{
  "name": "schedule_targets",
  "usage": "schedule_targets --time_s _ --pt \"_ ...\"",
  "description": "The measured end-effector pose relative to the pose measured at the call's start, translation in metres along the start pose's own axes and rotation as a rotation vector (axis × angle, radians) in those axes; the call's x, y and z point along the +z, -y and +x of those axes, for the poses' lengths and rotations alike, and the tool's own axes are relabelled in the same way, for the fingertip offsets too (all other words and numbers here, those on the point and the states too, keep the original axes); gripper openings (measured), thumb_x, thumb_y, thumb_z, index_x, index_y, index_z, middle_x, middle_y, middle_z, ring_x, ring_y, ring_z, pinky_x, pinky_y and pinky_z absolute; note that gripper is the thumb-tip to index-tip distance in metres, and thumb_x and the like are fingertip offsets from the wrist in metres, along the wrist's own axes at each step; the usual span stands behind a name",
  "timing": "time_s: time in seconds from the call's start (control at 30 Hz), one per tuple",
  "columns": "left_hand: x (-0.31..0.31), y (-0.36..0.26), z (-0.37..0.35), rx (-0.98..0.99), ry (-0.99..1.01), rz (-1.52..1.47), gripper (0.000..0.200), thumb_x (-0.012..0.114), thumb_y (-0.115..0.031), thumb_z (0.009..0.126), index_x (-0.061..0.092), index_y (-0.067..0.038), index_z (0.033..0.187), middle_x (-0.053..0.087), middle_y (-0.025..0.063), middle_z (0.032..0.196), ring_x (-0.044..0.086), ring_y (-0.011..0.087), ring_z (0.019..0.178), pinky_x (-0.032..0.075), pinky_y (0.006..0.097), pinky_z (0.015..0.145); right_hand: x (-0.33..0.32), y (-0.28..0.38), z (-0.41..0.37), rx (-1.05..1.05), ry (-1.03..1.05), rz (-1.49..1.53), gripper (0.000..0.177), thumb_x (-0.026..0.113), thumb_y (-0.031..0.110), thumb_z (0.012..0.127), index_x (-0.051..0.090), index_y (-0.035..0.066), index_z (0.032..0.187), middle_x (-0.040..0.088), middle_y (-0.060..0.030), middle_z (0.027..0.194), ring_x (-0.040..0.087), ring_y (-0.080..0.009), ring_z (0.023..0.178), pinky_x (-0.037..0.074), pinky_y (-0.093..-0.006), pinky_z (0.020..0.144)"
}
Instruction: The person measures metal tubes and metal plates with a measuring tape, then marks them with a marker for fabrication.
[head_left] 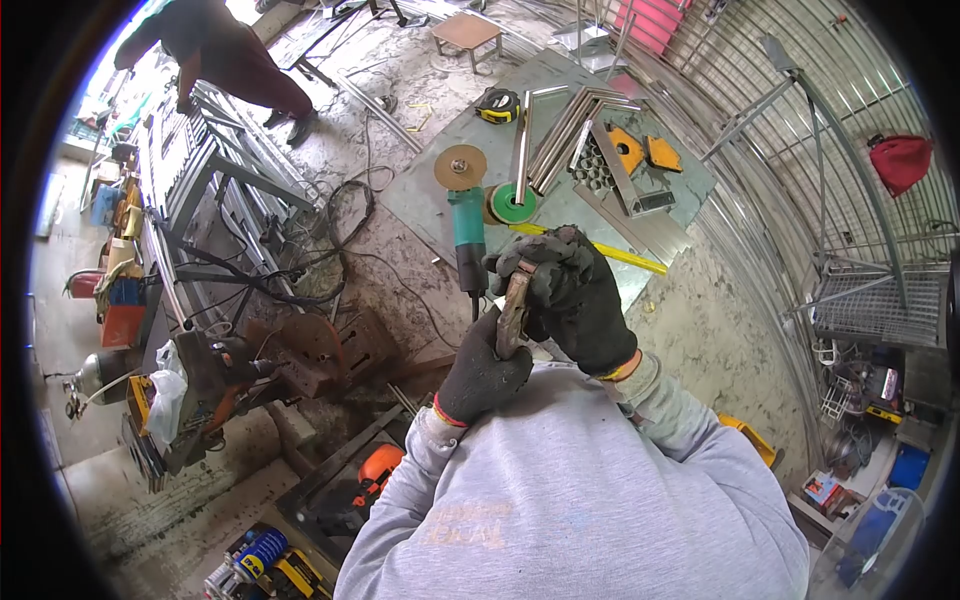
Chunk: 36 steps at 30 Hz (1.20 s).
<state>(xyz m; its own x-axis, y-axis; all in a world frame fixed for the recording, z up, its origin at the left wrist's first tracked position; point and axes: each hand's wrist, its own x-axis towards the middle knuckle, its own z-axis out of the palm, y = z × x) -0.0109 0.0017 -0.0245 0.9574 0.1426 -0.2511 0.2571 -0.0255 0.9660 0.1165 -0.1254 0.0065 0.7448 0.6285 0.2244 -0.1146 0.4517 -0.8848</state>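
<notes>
Gripping one object (514, 312) — two hands (586, 305).

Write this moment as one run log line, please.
left hand: gripping brownish object | right hand: at its upper end | nearby: angle grinder

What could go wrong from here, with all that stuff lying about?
The grinder's disc shows no guard in this view; if it started up, it might cut someone. The looped black cables on the floor could trip the other person. And the worn object in the left hand might slip while the right hand works against it.
</notes>
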Motion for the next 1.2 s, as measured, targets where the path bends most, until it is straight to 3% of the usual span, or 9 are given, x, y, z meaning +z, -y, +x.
schedule_targets --time_s 0.2,0.3,0.53,0.6,0.63,0.7,0.9,1.0,1.2 --pt "0.002 0.01 0.003 0.085 -0.026 -0.03 0.031 0.063 -0.002 0.083 0.062 0.003 0.114 0.059 0.0044 0.088 0.055 0.0145 0.08 0.05 0.0345 0.071 0.002 -0.003 -0.001 0.011 -0.048 0.076 0.044 0.069 0.039 0.105 0.062 0.004 0.13 0.069 -0.0113 0.118 0.07 -0.0227 0.104 0.059 -0.0368 0.088" --pt "0.002 0.014 0.003 0.054 -0.015 -0.046 0.033 0.062 -0.002 0.083 0.062 0.002 0.115 0.06 0.0041 0.09 0.055 0.014 0.079 0.049 0.0332 0.069 0.003 0.004 -0.002 0.103 -0.06 0.124 0.046 0.07 0.041 0.104 0.062 0.004 0.129 0.069 -0.0112 0.118 0.07 -0.0226 0.105 0.059 -0.0363 0.089" --pt "0.001 -0.003 0.003 0.06 0.004 -0.074 0.034 0.061 0.0 0.083 0.063 0.002 0.117 0.063 0.0048 0.095 0.058 0.013 0.082 0.05 0.0313 0.07 0.004 -0.004 -0.002 0.035 -0.036 0.124 0.047 0.068 0.04 0.105 0.061 0.002 0.133 0.07 -0.0127 0.12 0.07 -0.0223 0.106 0.058 -0.037 0.093" --pt "0.001 -0.002 0.001 0.071 -0.009 -0.047 0.035 0.06 0.001 0.082 0.063 0.002 0.117 0.064 0.0052 0.096 0.059 0.0131 0.083 0.051 0.0311 0.072 0.004 -0.004 -0.002 0.09 -0.047 0.237 0.031 0.07 0.011 0.104 0.061 0.0 0.132 0.073 -0.0109 0.122 0.069 -0.0191 0.111 0.056 -0.0327 0.099" --pt "0.001 -0.002 0.0 0.071 -0.01 -0.048 0.035 0.06 0.001 0.082 0.063 0.002 0.117 0.064 0.0052 0.096 0.059 0.0131 0.083 0.051 0.0311 0.072 0.004 -0.003 -0.001 0.091 -0.045 0.237 0.031 0.07 0.011 0.104 0.061 0.0 0.132 0.073 -0.0109 0.122 0.069 -0.0191 0.111 0.056 -0.0327 0.099" --pt "0.003 -0.004 -0.001 0.07 -0.03 -0.043 0.034 0.058 0.002 0.082 0.063 0.002 0.116 0.064 0.0054 0.096 0.06 0.0139 0.086 0.052 0.0316 0.076 0.005 0.0 -0.001 0.092 -0.024 0.193 0.044 0.069 0.035 0.104 0.061 0.003 0.134 0.069 -0.0137 0.123 0.07 -0.0233 0.106 0.058 -0.0376 0.095" --pt "0.003 -0.018 -0.004 -0.051 -0.028 -0.043 0.033 0.055 0.003 0.082 0.063 0.002 0.114 0.065 0.006 0.097 0.06 0.0151 0.09 0.052 0.0323 0.08 0.007 -0.002 -0.002 0.126 -0.067 0.347 0.044 0.073 0.034 0.102 0.062 0.004 0.132 0.069 -0.0128 0.121 0.069 -0.0225 0.105 0.058 -0.0367 0.092" --pt "0.007 -0.013 -0.004 0.03 -0.055 -0.046 0.033 0.055 0.003 0.082 0.064 0.002 0.114 0.065 0.0057 0.097 0.06 0.0149 0.089 0.052 0.0321 0.08 0.006 -0.003 -0.004 0.113 -0.064 0.345 0.044 0.073 0.035 0.102 0.062 0.004 0.132 0.069 -0.0126 0.12 0.068 -0.0221 0.104 0.057 -0.036 0.09" --pt "0.009 -0.021 -0.004 -0.016 -0.075 -0.027 0.033 0.055 0.004 0.081 0.063 0.002 0.113 0.064 0.0065 0.092 0.058 0.0159 0.084 0.05 0.0328 0.075 0.007 -0.001 -0.003 0.095 -0.073 0.296 0.044 0.073 0.034 0.102 0.061 0.003 0.131 0.069 -0.0125 0.117 0.068 -0.0222 0.103 0.056 -0.0359 0.092"
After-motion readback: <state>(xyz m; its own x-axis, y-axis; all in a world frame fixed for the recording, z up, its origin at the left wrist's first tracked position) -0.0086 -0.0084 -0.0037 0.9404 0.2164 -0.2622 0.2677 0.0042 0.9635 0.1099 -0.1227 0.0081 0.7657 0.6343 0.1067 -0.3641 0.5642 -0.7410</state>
